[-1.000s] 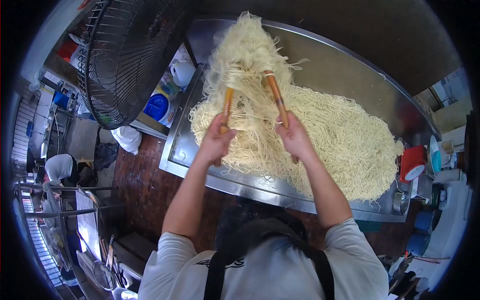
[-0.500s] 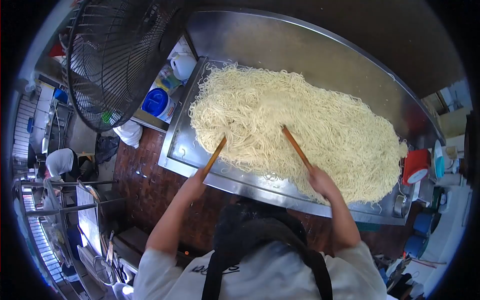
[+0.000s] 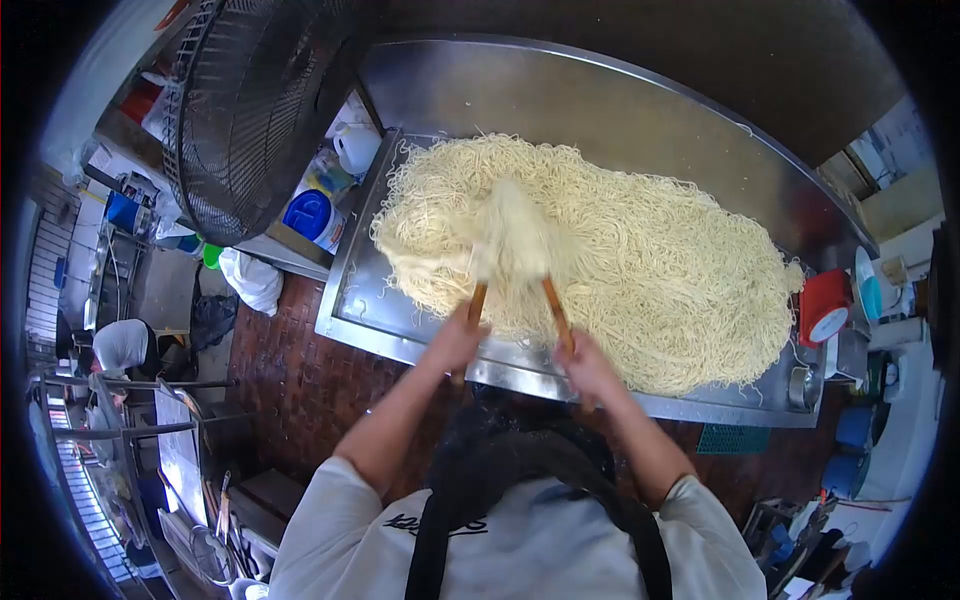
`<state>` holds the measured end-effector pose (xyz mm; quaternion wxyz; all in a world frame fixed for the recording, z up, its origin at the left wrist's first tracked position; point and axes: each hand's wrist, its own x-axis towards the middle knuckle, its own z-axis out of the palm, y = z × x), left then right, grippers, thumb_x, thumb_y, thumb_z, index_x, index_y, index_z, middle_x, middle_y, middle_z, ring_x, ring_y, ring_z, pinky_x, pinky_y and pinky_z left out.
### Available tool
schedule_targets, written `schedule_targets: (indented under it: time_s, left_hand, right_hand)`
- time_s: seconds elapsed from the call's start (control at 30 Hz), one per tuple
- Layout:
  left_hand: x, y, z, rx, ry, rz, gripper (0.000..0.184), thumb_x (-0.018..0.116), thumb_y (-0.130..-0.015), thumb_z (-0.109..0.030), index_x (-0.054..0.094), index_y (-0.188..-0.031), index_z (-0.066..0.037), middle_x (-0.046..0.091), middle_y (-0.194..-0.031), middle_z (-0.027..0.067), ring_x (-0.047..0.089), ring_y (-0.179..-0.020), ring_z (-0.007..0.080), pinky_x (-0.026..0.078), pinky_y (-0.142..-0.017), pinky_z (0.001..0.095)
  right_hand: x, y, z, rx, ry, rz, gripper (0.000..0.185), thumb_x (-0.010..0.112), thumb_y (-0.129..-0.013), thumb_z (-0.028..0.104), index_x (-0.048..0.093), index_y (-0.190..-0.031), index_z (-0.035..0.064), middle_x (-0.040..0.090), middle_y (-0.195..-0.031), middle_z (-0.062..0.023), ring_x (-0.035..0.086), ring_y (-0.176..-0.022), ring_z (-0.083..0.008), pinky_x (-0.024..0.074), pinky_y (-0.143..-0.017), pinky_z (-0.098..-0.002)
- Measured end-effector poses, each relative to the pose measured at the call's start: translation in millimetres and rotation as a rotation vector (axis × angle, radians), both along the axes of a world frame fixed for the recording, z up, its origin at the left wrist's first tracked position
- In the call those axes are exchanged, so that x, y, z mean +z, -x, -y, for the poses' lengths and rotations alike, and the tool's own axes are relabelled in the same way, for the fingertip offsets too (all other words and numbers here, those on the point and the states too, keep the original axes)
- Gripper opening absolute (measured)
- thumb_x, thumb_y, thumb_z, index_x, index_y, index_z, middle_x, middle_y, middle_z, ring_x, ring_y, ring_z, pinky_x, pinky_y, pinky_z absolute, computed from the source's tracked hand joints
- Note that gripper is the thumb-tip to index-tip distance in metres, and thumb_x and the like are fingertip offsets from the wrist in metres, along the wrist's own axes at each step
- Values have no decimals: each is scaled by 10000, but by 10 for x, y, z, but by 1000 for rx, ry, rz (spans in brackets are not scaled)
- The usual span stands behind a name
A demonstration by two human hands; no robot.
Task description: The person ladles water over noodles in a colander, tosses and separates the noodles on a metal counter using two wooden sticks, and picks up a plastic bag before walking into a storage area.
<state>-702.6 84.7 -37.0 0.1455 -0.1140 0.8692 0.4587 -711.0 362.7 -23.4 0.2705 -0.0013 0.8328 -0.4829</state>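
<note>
A long heap of pale noodles [image 3: 680,270] lies on a steel table [image 3: 600,75] with a raised back. My left hand [image 3: 458,342] is closed round a wooden stick [image 3: 478,305], above the table's front edge. Closed on a second wooden stick [image 3: 556,308], my right hand [image 3: 586,366] is a little to the right. The far ends of both sticks meet a blurred, lifted bunch of noodles [image 3: 515,232] over the left part of the heap.
A large fan [image 3: 250,120] hangs at upper left, above a blue-lidded bucket [image 3: 308,214] and a white jug [image 3: 356,148]. At the table's right end are a red scale [image 3: 826,306] and a metal cup [image 3: 802,386]. Another person [image 3: 122,346] bends over at far left.
The raised noodles dropped to the heap, and the sticks spread apart low over it. Now the sticks are closer together, with a smaller bunch lifted. Both hands moved inward.
</note>
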Motion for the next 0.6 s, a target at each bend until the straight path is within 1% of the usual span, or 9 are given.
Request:
schedule_targets:
  time_s: [0.1, 0.17, 0.2, 0.23, 0.3, 0.37, 0.43, 0.53, 0.6]
  left_hand:
    - [1310, 566, 41, 110, -266, 72, 539, 681, -899, -181, 448, -1362, -35, 603, -956, 134, 613, -841, 219, 517, -769, 362]
    - [1100, 684, 308, 34, -232, -122, 516, 687, -898, -193, 461, -1344, -63, 587, -909, 113, 571, -715, 198, 504, -673, 356]
    - [1005, 631, 547, 1, -162, 24, 515, 688, -899, -201, 461, -1340, -68, 582, -854, 97, 541, -614, 185, 491, -587, 348]
    - [881, 391, 801, -12, -101, 51, 553, 693, -889, -203, 456, -1372, -74, 576, -819, 81, 524, -588, 175, 466, -547, 339]
    - [1002, -188, 1176, 36, 7, 264, 599, 703, -872, -204, 469, -1410, -84, 579, -787, 51, 498, -553, 139, 416, -484, 311]
    - [969, -1056, 1756, 7, -58, 285, 540, 710, -856, -170, 527, -1358, -89, 545, -738, 8, 468, -525, 104, 390, -466, 295]
    - [1545, -1561, 1786, 88, 1, 504, 503, 707, -850, -146, 554, -1327, -93, 604, -807, 23, 527, -577, 99, 427, -507, 289]
    - [1201, -1905, 1746, 74, 97, 373, 504, 709, -859, -149, 554, -1333, -78, 672, -1018, 114, 643, -908, 198, 508, -810, 346]
    - [475, -1726, 1485, 113, 23, 269, 513, 694, -870, -144, 533, -1350, -62, 669, -1053, 139, 644, -989, 233, 501, -883, 374]
  right_hand:
    - [1136, 365, -153, -153, 151, -16, 121, 635, -928, 159, 554, -988, 92, 543, -736, -12, 488, -506, -120, 419, -452, -313]
    - [1148, 481, -530, -96, 0, -216, 142, 627, -917, 157, 545, -988, 65, 563, -762, -62, 552, -603, -183, 461, -547, -365]
    - [1072, 500, -804, -32, -120, -384, 159, 623, -909, 156, 539, -989, 47, 576, -781, -97, 587, -665, -227, 480, -610, -398]
    - [1005, 480, -1155, 24, -236, -299, 214, 625, -886, 163, 522, -995, 10, 591, -838, -183, 599, -789, -331, 478, -738, -441]
    - [1177, 156, -1740, 129, -621, -199, 242, 636, -855, 143, 529, -1011, -8, 618, -913, -271, 604, -865, -450, 474, -761, -483]
    - [1755, -308, -1948, 223, -879, -54, 256, 672, -840, 138, 547, -1022, 8, 642, -902, -266, 613, -892, -487, 476, -743, -521]
    - [2273, -514, -1947, 249, -726, 183, 288, 697, -823, 147, 561, -1040, 15, 635, -970, -264, 611, -936, -454, 482, -786, -493]
    - [1719, -347, -1646, 408, -644, 29, 303, 681, -855, 200, 574, -1062, 5, 654, -931, -259, 621, -914, -473, 484, -770, -526]
    - [331, 18, -1301, 471, -600, -56, 281, 629, -880, 191, 577, -1046, -29, 639, -918, -266, 613, -900, -475, 487, -791, -526]
